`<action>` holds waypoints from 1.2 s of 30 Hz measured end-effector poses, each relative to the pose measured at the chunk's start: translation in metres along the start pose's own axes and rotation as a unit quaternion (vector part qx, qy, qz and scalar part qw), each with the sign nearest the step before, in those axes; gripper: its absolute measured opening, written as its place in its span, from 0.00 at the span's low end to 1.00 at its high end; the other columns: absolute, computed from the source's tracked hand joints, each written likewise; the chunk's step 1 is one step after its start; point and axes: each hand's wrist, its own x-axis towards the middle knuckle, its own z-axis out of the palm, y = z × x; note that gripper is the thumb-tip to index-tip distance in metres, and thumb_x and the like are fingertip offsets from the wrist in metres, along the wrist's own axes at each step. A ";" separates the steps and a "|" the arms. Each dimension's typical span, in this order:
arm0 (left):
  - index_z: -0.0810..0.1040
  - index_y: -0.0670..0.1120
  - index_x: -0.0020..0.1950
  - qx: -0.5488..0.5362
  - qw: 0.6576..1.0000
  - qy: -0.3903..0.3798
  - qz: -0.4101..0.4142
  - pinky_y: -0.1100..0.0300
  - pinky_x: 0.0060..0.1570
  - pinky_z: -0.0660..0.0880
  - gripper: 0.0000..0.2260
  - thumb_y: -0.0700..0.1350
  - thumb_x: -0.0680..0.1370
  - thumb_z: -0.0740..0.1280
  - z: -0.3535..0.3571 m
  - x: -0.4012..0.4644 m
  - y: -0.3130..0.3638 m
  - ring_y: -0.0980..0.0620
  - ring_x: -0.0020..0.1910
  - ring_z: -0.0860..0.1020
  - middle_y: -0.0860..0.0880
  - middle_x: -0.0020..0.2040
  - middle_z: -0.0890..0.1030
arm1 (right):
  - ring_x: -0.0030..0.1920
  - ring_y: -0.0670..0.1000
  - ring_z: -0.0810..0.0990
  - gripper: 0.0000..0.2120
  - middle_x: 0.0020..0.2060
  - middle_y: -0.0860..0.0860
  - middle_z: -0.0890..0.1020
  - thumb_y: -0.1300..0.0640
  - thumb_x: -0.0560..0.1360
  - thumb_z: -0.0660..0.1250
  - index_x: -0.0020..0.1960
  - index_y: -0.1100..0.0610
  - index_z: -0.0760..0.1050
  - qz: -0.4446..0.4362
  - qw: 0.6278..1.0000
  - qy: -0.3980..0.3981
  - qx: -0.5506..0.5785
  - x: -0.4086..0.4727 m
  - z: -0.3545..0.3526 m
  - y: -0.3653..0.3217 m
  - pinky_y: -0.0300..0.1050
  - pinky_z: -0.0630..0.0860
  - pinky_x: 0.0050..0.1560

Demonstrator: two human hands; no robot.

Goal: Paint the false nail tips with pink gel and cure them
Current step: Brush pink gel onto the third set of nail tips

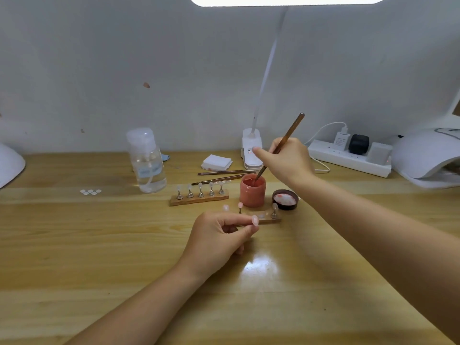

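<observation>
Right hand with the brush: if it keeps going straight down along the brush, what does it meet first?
The brush tip already sits inside the open pink gel jar, so the right hand would probably meet its gel or bottom; depth inside is unclear.

The jar (252,191) is pink, its lid (285,199) dark with pink-white inside, the brush (286,138) brown, the table (99,245) light wood with grain, the lamp (428,155) white, the bottle (146,161) clear.

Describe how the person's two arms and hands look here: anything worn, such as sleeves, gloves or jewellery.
Both forearms are bare to the picture's lower edge: no sleeves show. The left hand and right hand wear no gloves, and no rings, bracelets or watch are visible. The fingernails are too small to judge.
</observation>
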 end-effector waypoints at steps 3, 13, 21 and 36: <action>0.82 0.58 0.37 -0.001 1.000 0.003 -0.005 0.73 0.30 0.69 0.11 0.41 0.71 0.72 0.001 0.000 0.000 0.61 0.21 0.72 0.55 0.21 0.76 | 0.32 0.51 0.76 0.20 0.22 0.49 0.75 0.48 0.73 0.67 0.27 0.55 0.68 0.023 0.999 0.002 0.027 0.004 -0.005 0.002 0.45 0.73 0.38; 0.82 0.57 0.37 0.001 1.000 0.002 -0.004 0.74 0.31 0.68 0.10 0.41 0.71 0.72 0.000 0.000 -0.001 0.60 0.22 0.72 0.53 0.21 0.76 | 0.29 0.48 0.75 0.20 0.21 0.50 0.75 0.50 0.74 0.67 0.27 0.55 0.68 0.068 0.993 0.012 0.099 0.002 -0.009 0.014 0.43 0.72 0.41; 0.82 0.54 0.38 0.005 1.000 -0.002 -0.007 0.74 0.30 0.68 0.10 0.39 0.71 0.71 0.001 0.000 0.001 0.61 0.22 0.72 0.56 0.21 0.76 | 0.29 0.47 0.73 0.19 0.22 0.50 0.75 0.52 0.74 0.66 0.27 0.56 0.67 0.066 0.992 0.024 0.102 0.002 -0.019 0.019 0.43 0.70 0.40; 0.83 0.52 0.37 -0.003 1.000 0.004 -0.014 0.72 0.29 0.70 0.08 0.39 0.71 0.71 0.003 0.000 0.000 0.61 0.21 0.73 0.58 0.23 0.77 | 0.28 0.49 0.77 0.14 0.26 0.48 0.80 0.50 0.75 0.61 0.36 0.57 0.77 -0.113 0.942 -0.011 0.317 -0.090 -0.017 0.014 0.38 0.73 0.30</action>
